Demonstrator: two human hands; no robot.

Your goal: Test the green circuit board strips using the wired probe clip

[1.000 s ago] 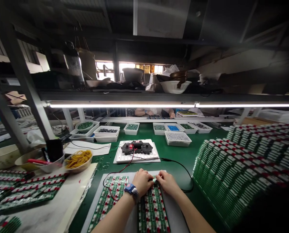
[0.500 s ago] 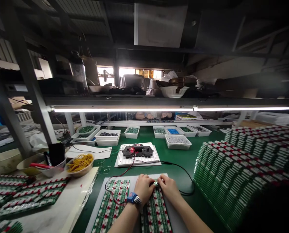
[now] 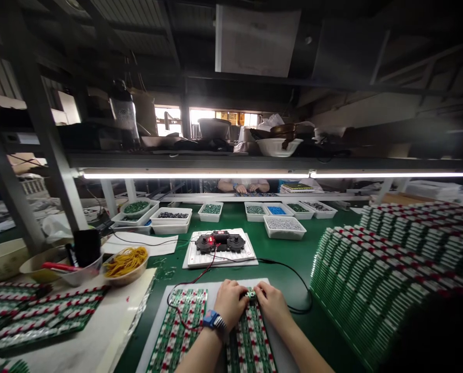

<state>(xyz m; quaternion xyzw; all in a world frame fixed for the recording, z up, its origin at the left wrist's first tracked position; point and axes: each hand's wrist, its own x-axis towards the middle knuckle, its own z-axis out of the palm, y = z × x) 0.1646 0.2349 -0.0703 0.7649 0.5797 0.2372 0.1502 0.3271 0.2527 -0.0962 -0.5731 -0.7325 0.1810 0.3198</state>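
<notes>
one dim room [image 3: 149,33], one green table [image 3: 281,248], one pale mat [image 3: 281,348]; on it, two circuit panels [image 3: 181,326] side by side. left hand [image 3: 231,303] and right hand [image 3: 271,301] curl at the right panel [image 3: 252,336]'s far end; gripping or not, i cannot tell.

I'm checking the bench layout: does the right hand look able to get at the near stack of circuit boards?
Probably yes: between the right hand and the near stack, I see just green tabletop and a low-lying black cable.
</notes>
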